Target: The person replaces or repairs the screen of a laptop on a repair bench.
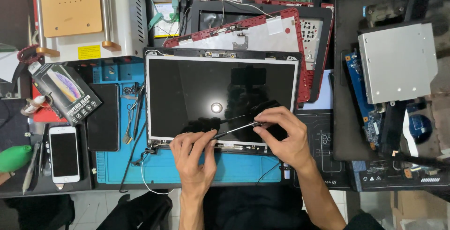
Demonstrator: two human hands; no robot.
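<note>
A laptop screen panel point(187, 84) with a dark glossy face lies flat in its frame on a blue work mat point(243, 169). My left hand point(193, 157) rests at the panel's lower edge and pinches the handle of a thin screwdriver point(234, 129). Its shaft runs up and right across the glass. My right hand point(283, 134) sits at the panel's lower right and holds the screwdriver's tip end between thumb and fingers. Both hands are close together over the bottom bezel.
A red laptop lid point(262, 35) and a black bezel lie behind the panel. A white phone point(64, 154), a black phone point(104, 116) and a screen protector box point(65, 94) lie left. A silver optical drive point(398, 61) and blue circuit board point(363, 98) sit right.
</note>
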